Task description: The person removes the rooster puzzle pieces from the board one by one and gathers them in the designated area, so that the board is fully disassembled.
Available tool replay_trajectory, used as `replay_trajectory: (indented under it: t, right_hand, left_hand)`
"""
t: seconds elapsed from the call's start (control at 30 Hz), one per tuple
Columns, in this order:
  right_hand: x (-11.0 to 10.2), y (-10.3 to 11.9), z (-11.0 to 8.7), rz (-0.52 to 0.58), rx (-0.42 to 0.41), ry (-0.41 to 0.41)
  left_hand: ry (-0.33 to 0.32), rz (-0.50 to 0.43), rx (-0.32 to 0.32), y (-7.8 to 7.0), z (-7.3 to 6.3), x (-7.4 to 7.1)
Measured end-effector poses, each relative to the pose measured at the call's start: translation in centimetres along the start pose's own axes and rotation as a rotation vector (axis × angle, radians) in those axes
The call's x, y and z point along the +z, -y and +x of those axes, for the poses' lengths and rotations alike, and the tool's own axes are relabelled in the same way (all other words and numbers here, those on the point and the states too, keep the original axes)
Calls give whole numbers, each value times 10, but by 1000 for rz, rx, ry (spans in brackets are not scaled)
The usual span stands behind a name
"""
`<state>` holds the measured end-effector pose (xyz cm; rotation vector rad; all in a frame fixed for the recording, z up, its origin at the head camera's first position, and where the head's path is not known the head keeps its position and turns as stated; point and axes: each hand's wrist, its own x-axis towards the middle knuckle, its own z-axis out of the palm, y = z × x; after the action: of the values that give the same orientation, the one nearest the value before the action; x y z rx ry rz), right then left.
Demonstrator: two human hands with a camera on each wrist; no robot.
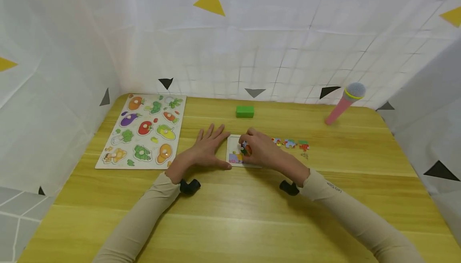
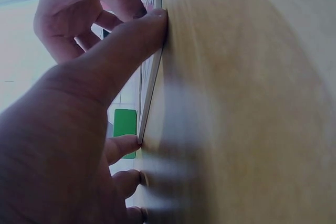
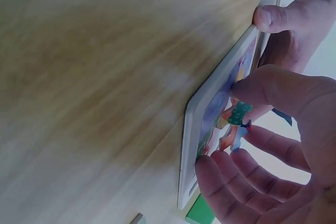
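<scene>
A small white-framed jigsaw board (image 1: 234, 139) lies on the table between the hands, with colourful pieces set in its lower part. My right hand (image 1: 264, 149) is over the board and pinches a jigsaw piece (image 3: 240, 113), green with blue and orange parts, tilted above the tray. Its other fingers reach down to the frame. My left hand (image 1: 207, 149) lies spread at the board's left side; its thumb and index finger touch the frame's edge. Several loose jigsaw pieces (image 1: 289, 143) lie on the table right of the board, partly behind my right hand.
A vegetable peg puzzle board (image 1: 151, 133) covers the table's left side. Behind the jigsaw board stands a green block (image 1: 245, 111). A pink toy microphone (image 1: 340, 109) is at the back right. White cloth hangs behind the table's far edge.
</scene>
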<state>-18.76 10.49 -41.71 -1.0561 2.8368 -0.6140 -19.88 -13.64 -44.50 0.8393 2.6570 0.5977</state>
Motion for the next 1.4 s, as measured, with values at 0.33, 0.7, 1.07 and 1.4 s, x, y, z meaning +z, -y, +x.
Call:
replay_trajectory:
  t: [0.33,0.7,1.07,1.4]
  right_hand:
    - [-5,0,-5,4,-3,-14]
    - [-12,-3,-26,-68,12,-25]
    - [-20,-10,-42,-67,13,-40]
    - [-27,-22,-57,-50,43,-61]
  left_hand:
    - [-6,-4,5,1,0,3]
    - [-6,4,2,-1,0,5]
    - [-8,2,0,-2,-2,3]
    - [-3,6,-1,-1,1,1]
